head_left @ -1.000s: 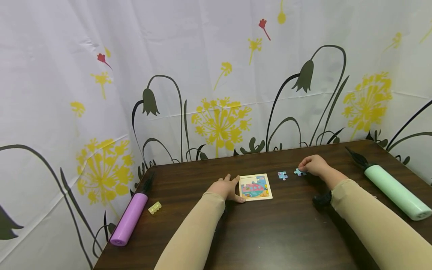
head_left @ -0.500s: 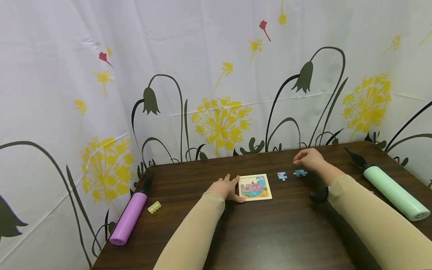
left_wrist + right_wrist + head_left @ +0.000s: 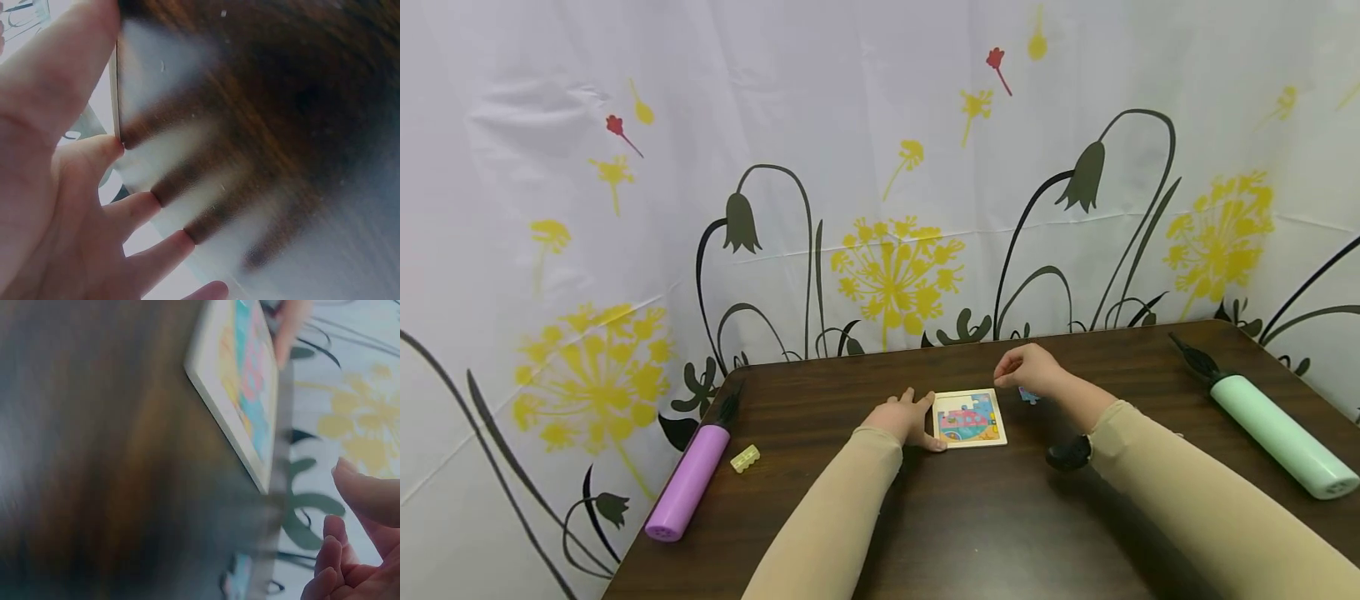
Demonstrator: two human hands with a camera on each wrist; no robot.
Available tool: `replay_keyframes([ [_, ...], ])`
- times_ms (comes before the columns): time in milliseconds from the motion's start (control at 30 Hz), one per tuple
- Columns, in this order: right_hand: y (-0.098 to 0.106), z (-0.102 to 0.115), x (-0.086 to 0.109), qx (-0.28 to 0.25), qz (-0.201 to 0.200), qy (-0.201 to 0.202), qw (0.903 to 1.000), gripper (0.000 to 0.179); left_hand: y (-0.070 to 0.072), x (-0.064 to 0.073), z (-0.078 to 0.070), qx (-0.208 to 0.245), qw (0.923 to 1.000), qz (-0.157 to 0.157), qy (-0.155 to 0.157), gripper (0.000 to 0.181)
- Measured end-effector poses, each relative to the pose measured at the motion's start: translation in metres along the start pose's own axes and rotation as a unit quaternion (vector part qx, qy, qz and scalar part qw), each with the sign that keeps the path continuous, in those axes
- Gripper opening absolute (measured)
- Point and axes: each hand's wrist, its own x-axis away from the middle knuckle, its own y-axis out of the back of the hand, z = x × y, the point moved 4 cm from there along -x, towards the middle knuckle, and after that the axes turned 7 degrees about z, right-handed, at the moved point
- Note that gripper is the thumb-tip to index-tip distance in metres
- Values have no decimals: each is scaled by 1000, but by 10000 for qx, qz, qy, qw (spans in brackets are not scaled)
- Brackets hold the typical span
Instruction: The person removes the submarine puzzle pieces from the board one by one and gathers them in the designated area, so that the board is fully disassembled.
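A square jigsaw puzzle in a pale wooden frame [image 3: 968, 418] lies on the dark table, its picture blue, pink and yellow with pale gaps at the upper left. My left hand [image 3: 904, 419] rests at its left edge, fingers spread, index finger and thumb touching the frame's left corners. Those fingers [image 3: 134, 212] reach down to the tabletop in the left wrist view. My right hand [image 3: 1028, 371] hovers just right of the puzzle. In the right wrist view, its thumb [image 3: 369, 494] and fingers are apart with nothing between them. A blue puzzle piece [image 3: 1028, 397] shows partly beneath that hand.
A purple hand pump [image 3: 691, 482] lies along the table's left side, near a small yellow block [image 3: 745, 459]. A mint-green hand pump [image 3: 1281, 433] lies at the right. Behind the table [image 3: 970, 533] hangs a white flower-printed curtain [image 3: 820, 100].
My right hand has left the farther puzzle piece on the table and moved left toward the frame; its arm now hides that piece. My left hand stays at the frame.
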Motion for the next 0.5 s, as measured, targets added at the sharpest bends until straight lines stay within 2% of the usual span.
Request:
replay_keyframes([
  [233,-33,4,-9,332,326,55,9989,7,5,-2,1,47,10000,60,19,95],
  [500,-49,6,-14,460,369,-235,9980,15,11,-1,1,53,9998,191,-13,94],
])
